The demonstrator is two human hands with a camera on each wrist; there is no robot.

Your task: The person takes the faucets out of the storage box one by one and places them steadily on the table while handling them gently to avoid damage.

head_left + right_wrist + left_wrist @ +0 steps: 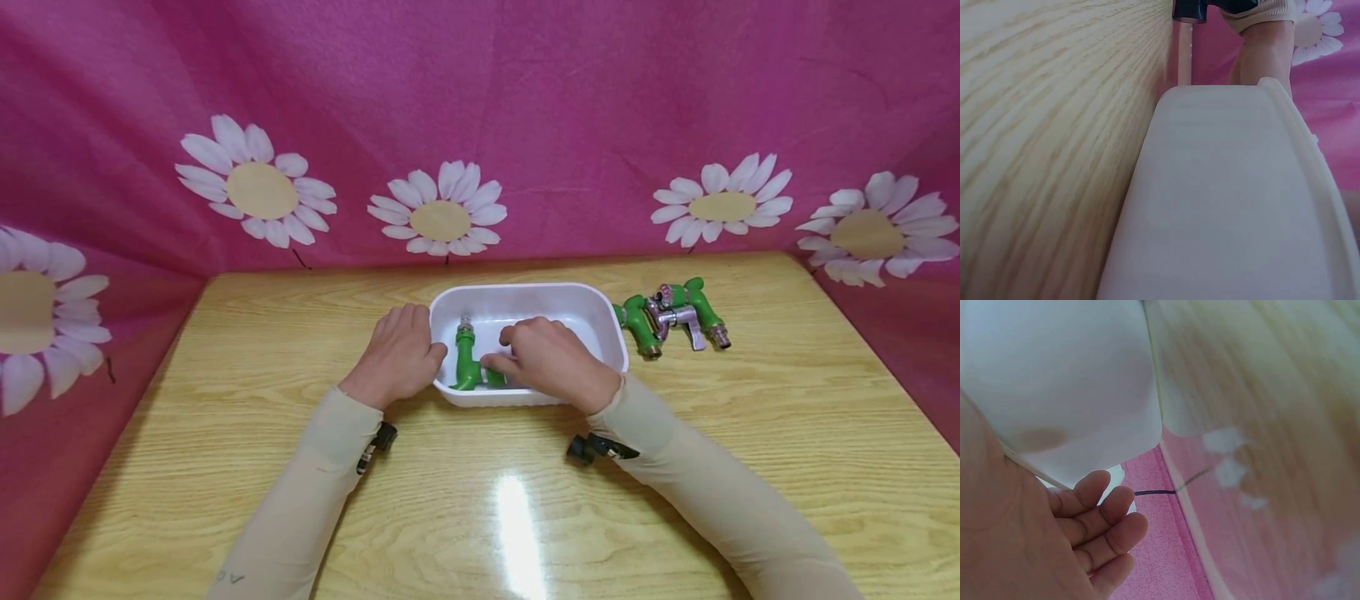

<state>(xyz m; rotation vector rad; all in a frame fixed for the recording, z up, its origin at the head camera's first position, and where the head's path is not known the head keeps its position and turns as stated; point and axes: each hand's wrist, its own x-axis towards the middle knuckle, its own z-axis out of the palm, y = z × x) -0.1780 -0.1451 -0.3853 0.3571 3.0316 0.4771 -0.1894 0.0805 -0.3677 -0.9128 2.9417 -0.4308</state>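
Observation:
A white plastic tub (528,397) stands on the table, with a green tap (467,362) with a metallic threaded end lying inside at the left. My left hand (401,354) grips the tub's left rim, thumb over the edge and fingers outside. In the left wrist view, those fingers (1110,528) are bent next to the tub wall (1079,381). Over the tub's front right part is my right hand (555,358), its thumb and index finger apart beside the tap. Its other fingers are hidden. The right wrist view shows the tub's outer wall (1222,200), not the hand's fingers.
Right of the tub lie more green taps (701,304) and a pinkish metallic lever part (678,317), close together. The wooden table (420,500) meets a pink flowered cloth (570,167) at the back and sides.

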